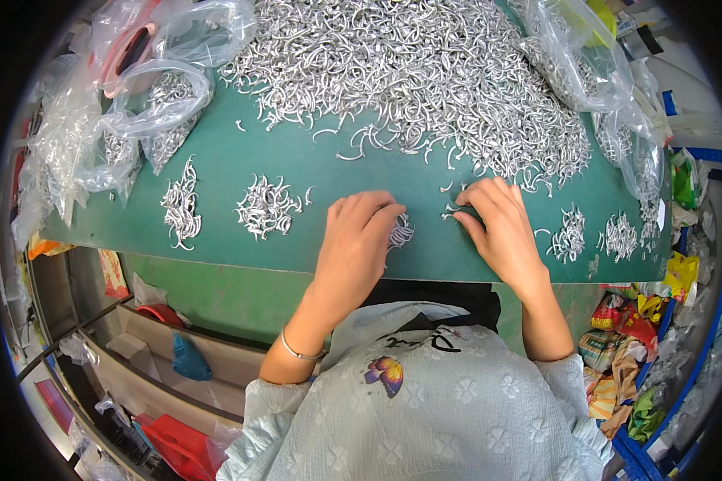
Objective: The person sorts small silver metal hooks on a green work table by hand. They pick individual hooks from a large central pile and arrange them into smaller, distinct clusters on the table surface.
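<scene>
My left hand (356, 240) rests low over the green table with its fingers bent together. Right beside its fingertips lies a small cluster of curved silver metal pieces (402, 232), partly covered by the hand. What is under those fingers is hidden. Across a short gap, my right hand (499, 228) has thumb and forefinger brought close round a small curved metal piece (452, 209) at their tips. Another loose piece or two lie next to these fingers. Beyond both hands spreads a large heap of the same curved metal pieces (409, 64).
Small piles (182, 204) (266, 207) of pieces sit to the left, others (569, 235) (619, 237) to the right. Clear plastic bags (168, 104) of pieces stand at the far left and right. The green table's (241, 248) near edge runs before me; shelves with a red basket (176, 445) are below.
</scene>
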`<action>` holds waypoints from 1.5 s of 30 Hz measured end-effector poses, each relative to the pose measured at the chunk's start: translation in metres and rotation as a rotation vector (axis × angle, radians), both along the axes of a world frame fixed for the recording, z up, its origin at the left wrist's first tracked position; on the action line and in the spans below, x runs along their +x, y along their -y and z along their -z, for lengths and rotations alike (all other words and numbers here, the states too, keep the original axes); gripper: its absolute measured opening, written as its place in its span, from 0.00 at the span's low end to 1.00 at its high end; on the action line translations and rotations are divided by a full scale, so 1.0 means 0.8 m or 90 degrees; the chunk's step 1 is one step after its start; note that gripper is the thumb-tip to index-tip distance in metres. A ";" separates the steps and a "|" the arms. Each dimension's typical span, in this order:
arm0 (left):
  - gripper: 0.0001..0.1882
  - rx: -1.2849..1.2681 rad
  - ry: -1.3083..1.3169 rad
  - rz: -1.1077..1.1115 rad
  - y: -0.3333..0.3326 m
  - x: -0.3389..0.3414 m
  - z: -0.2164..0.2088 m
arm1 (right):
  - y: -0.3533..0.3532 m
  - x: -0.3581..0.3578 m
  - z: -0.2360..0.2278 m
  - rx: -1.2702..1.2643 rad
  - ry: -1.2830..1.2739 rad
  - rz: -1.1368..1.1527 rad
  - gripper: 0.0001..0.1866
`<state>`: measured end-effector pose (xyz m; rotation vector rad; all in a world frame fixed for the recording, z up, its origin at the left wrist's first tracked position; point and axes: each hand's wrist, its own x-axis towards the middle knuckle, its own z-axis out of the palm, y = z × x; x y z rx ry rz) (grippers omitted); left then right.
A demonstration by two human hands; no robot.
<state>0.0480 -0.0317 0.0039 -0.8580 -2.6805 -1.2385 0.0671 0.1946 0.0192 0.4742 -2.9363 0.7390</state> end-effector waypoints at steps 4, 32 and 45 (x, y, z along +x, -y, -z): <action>0.15 -0.005 -0.017 0.000 -0.002 0.006 0.004 | 0.011 0.003 0.010 -0.008 -0.012 0.014 0.11; 0.18 -0.056 -0.013 -0.018 -0.009 0.017 0.009 | 0.025 -0.003 0.023 -0.064 -0.022 0.038 0.07; 0.08 -0.006 -0.067 -0.088 -0.019 -0.019 0.008 | 0.017 -0.006 0.026 0.006 -0.076 0.061 0.05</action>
